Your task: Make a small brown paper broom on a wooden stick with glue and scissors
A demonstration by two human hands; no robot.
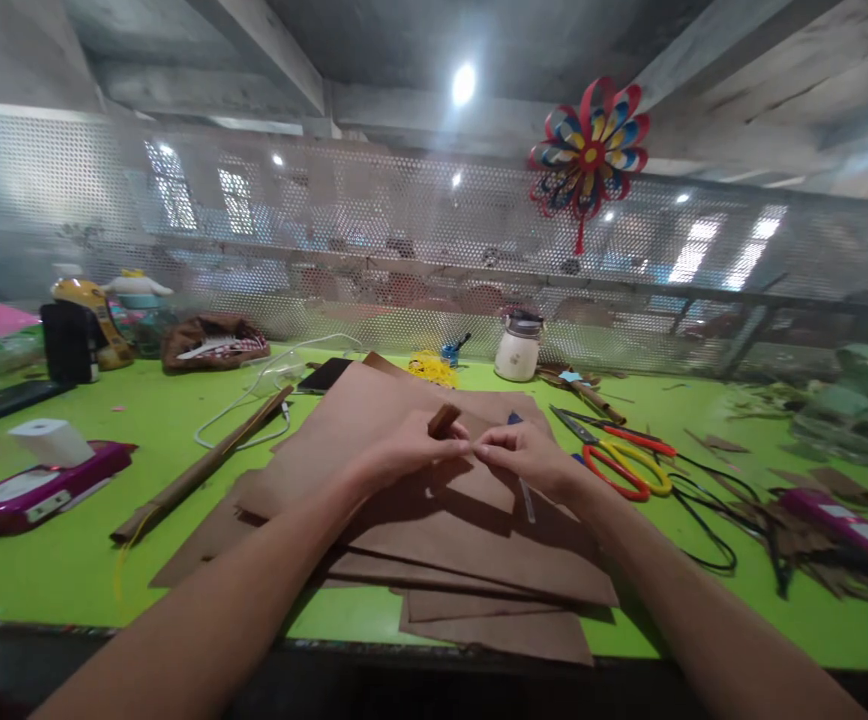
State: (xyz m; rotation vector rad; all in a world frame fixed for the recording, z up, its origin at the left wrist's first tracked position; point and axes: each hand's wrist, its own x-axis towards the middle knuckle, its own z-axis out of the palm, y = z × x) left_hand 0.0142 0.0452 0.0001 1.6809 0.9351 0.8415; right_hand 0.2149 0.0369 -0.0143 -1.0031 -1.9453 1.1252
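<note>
My left hand (pixel 420 445) is closed, with a small folded piece of brown paper (pixel 444 421) sticking up between thumb and fingers. Fingertip to fingertip with it, my right hand (pixel 525 455) is pinched shut; what lies in the pinch is too small to make out. Both hands are above a stack of brown kraft paper sheets (pixel 479 575). A slim pen-like tool with a blue end (pixel 515 418) shows behind my right hand, and a pale rod (pixel 528 500) shows below it. Whether that hand holds them cannot be told.
Scissors with red and yellow handles (pixel 625 470) lie right of the paper, beside black cords (pixel 719 545). A long brown paper roll (pixel 201 465) lies to the left, near a purple power strip (pixel 44 490). Behind stand a white jar (pixel 518 350) and yellow string (pixel 434 368).
</note>
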